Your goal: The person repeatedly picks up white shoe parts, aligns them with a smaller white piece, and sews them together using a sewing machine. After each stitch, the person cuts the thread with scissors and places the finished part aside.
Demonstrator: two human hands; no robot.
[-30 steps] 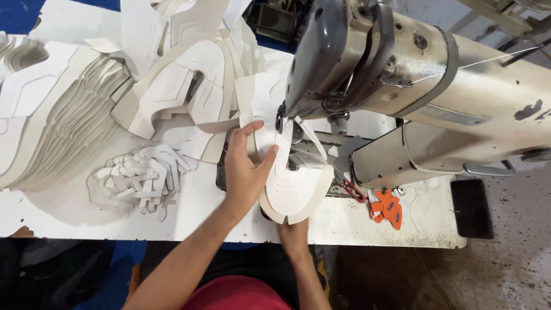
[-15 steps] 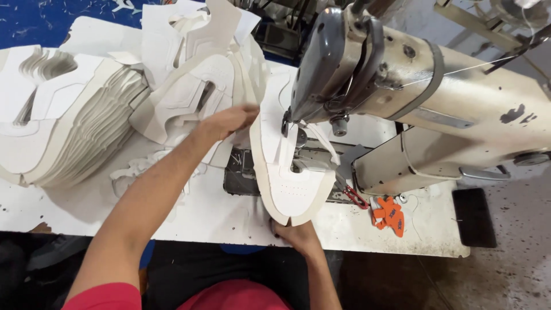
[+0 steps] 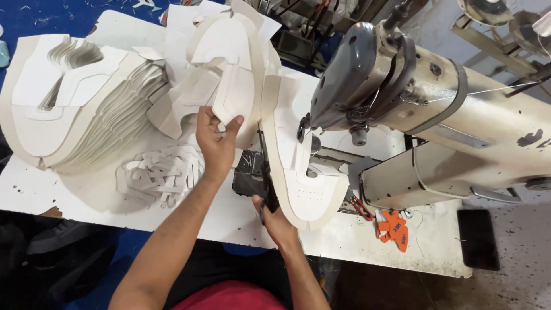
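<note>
Left grip [image 3: 217, 142] pinches a white cut piece [image 3: 232, 103]; right grip [image 3: 275, 217] clamps the shoe upper [image 3: 298, 172]

Stacked cut pieces [image 3: 74, 109] left of sewing machine [image 3: 436, 115]

matt white cut pieces [image 3: 235, 103], glossy metal sewing machine [image 3: 436, 115]

A single head-worn camera looks steeply down from above the seated person, close over the white work counter [image 3: 69, 195]. It faces forward across the counter, with both forearms entering from the bottom edge. The cream and grey industrial sewing machine [image 3: 436, 115] fills the right half; blue floor shows at the top left. No second view exists.
</note>
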